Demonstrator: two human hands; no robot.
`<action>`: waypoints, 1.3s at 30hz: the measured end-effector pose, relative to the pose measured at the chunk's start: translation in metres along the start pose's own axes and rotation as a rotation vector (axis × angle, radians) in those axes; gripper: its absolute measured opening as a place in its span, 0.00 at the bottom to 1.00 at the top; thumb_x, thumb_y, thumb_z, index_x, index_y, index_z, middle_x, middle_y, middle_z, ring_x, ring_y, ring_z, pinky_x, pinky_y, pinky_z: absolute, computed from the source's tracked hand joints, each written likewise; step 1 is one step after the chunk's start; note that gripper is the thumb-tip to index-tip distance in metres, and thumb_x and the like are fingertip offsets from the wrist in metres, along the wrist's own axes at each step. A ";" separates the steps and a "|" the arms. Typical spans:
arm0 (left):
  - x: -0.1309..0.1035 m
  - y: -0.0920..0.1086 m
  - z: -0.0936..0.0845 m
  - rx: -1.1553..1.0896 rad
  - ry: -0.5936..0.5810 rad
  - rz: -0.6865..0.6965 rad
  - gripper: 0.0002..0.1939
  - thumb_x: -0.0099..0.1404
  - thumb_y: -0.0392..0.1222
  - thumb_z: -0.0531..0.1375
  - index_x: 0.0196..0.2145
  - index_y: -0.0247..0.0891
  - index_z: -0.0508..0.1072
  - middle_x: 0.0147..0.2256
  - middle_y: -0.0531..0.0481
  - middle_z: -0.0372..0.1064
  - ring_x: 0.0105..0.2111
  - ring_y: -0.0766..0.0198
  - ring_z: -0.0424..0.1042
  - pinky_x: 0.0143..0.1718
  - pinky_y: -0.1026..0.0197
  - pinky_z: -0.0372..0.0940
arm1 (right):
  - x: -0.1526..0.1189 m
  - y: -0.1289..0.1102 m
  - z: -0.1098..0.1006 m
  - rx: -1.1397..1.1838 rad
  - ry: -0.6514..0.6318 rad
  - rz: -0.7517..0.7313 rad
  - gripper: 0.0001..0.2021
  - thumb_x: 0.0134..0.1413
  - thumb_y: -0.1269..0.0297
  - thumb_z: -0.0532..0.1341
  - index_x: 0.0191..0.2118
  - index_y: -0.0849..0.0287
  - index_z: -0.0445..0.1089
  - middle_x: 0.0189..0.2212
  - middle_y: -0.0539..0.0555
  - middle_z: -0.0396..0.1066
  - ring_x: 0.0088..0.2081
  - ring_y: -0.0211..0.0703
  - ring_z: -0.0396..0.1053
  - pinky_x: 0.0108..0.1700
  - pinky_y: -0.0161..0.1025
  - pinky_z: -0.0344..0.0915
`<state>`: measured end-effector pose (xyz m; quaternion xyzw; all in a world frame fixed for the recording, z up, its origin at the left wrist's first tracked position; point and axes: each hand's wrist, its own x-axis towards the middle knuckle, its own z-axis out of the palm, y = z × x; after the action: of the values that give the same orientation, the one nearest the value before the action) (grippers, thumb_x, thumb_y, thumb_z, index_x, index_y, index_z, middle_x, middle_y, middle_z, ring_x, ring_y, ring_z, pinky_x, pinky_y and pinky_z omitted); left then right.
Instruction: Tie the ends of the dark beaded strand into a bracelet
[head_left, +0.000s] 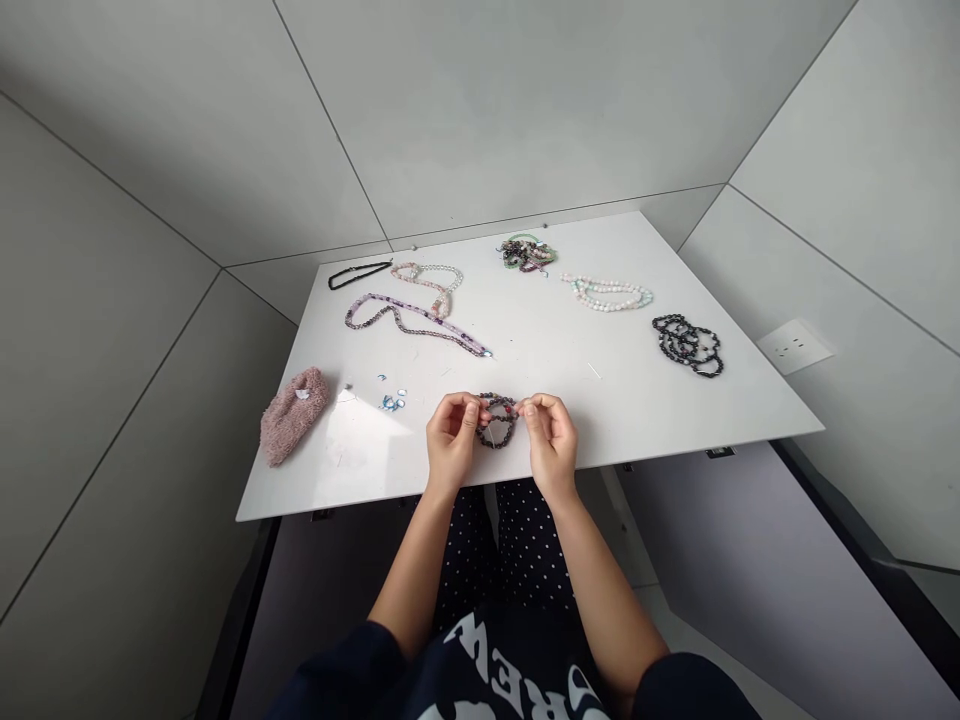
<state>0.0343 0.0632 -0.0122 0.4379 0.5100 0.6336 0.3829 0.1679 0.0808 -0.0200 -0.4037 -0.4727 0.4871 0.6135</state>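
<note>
A dark bead bracelet (pixel 497 441) with a red bead among its beads lies looped at the front of the white table, between my hands. My left hand (pixel 452 435) pinches its left side with thumb and forefinger. On the right, my right hand (pixel 551 437) has thumb and forefinger pressed together by the red bead; whatever sits between those tips is too small to name. A thin pale strand crosses inside the loop.
Several bead strings lie about the white table (pixel 540 360): a purple and grey strand (pixel 420 327), a pink and white strand (pixel 611 305), a mixed bundle (pixel 527 252), black bracelets (pixel 686 345). A fuzzy pink pouch (pixel 294 418) and small blue pieces (pixel 391 402) are leftward. Walls stand behind.
</note>
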 end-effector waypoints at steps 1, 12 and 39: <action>0.001 -0.001 -0.001 -0.042 0.012 -0.030 0.09 0.68 0.47 0.62 0.37 0.38 0.72 0.36 0.48 0.73 0.32 0.67 0.72 0.36 0.63 0.69 | -0.001 0.000 0.000 -0.034 -0.009 -0.027 0.05 0.64 0.61 0.59 0.40 0.55 0.69 0.36 0.54 0.71 0.42 0.45 0.71 0.48 0.44 0.68; 0.003 -0.002 -0.002 -0.265 0.081 -0.179 0.12 0.64 0.49 0.66 0.36 0.38 0.71 0.36 0.50 0.71 0.32 0.70 0.71 0.37 0.65 0.69 | 0.000 -0.003 0.001 -0.460 -0.275 -0.277 0.09 0.55 0.72 0.65 0.37 0.49 0.76 0.50 0.56 0.69 0.56 0.52 0.65 0.58 0.56 0.65; 0.000 -0.001 -0.003 -0.189 -0.023 -0.199 0.12 0.64 0.48 0.66 0.36 0.38 0.73 0.38 0.47 0.74 0.40 0.63 0.76 0.41 0.61 0.73 | -0.002 -0.004 0.002 -0.312 -0.159 -0.243 0.06 0.59 0.67 0.65 0.41 0.49 0.78 0.41 0.55 0.74 0.47 0.48 0.72 0.52 0.50 0.70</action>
<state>0.0319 0.0629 -0.0138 0.3546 0.4846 0.6326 0.4891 0.1671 0.0780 -0.0163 -0.3942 -0.6344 0.3606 0.5586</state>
